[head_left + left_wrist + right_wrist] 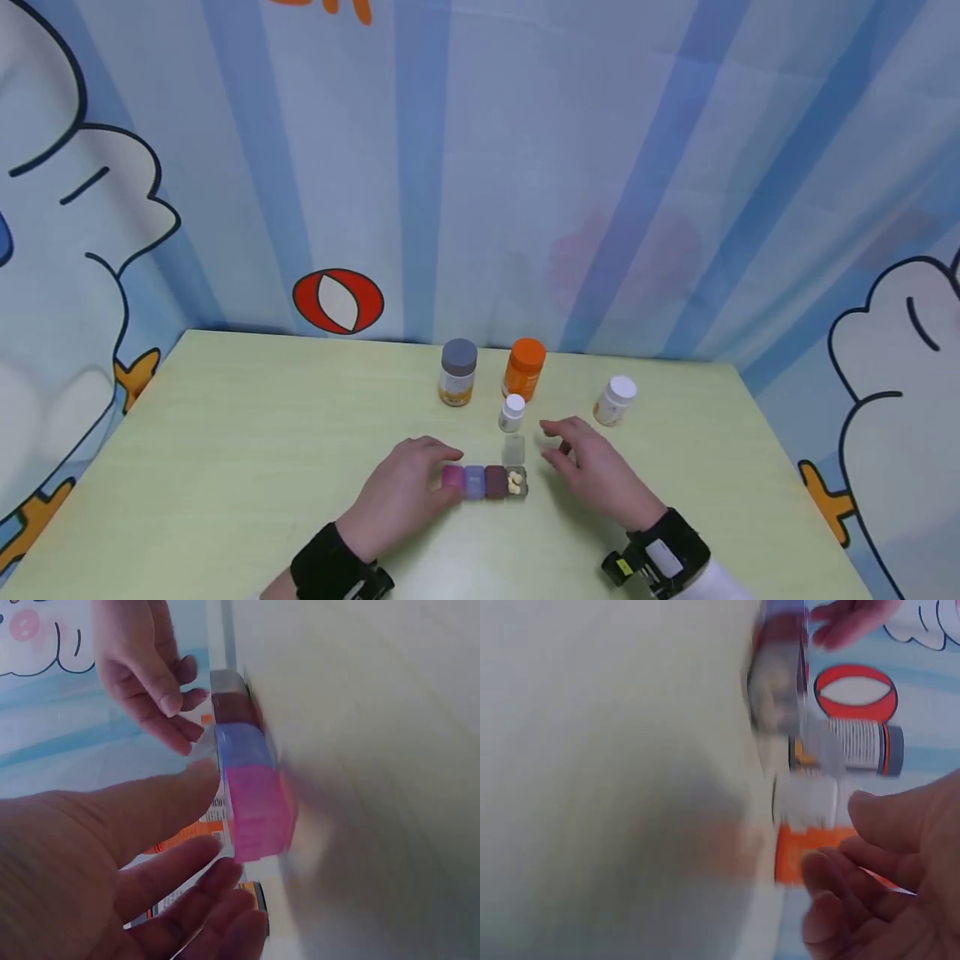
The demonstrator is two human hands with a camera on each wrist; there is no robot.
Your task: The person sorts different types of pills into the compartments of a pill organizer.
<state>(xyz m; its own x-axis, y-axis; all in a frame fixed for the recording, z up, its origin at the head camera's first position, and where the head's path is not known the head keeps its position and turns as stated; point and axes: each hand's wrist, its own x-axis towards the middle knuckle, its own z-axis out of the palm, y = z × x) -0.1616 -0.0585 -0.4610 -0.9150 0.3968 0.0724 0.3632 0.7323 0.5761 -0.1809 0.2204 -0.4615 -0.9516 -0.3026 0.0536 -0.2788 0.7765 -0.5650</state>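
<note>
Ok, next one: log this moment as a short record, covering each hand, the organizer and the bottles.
Left hand: at the organizer's pink end, thumb and fingers to either side; firm grip unclear
Right hand: fingers loosely bent, holding nothing, near the open lid
Pill organizer: four compartments in a row; pink, blue and dark red closed, clear one open
Open compartment: holds several pale pieces
Bottles: grey-capped, orange, small white, larger white; all upright and capped
Surface: pale yellow table

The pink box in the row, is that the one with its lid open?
No, the pink compartment is closed, and the flipped-back lid belongs to the clear compartment at the opposite end.
</note>
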